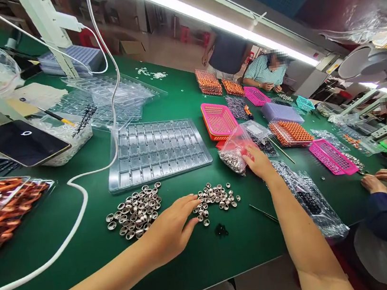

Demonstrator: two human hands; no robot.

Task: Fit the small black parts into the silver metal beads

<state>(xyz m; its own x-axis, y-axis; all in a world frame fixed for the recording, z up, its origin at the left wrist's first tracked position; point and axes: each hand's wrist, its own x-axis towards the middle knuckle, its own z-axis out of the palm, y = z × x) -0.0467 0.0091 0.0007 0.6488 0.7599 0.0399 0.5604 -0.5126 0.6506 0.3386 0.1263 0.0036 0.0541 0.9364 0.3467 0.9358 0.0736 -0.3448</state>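
My left hand rests over the green table with its fingers stretched out, the tips touching a small pile of silver metal rings. A bigger pile of similar rings lies left of it, partly hidden behind my wrist. Farther right, my right hand grips a clear plastic bag with silver metal parts inside. Just beyond the piles lies a clear plastic tray with rows of compartments. A few small black pieces and a pair of tweezers lie nearer me.
Stacked pink and red baskets stand behind the bag. A white cable runs across the table at left, by a phone and trays of orange parts. Co-workers sit at right, one person's hands near the table edge.
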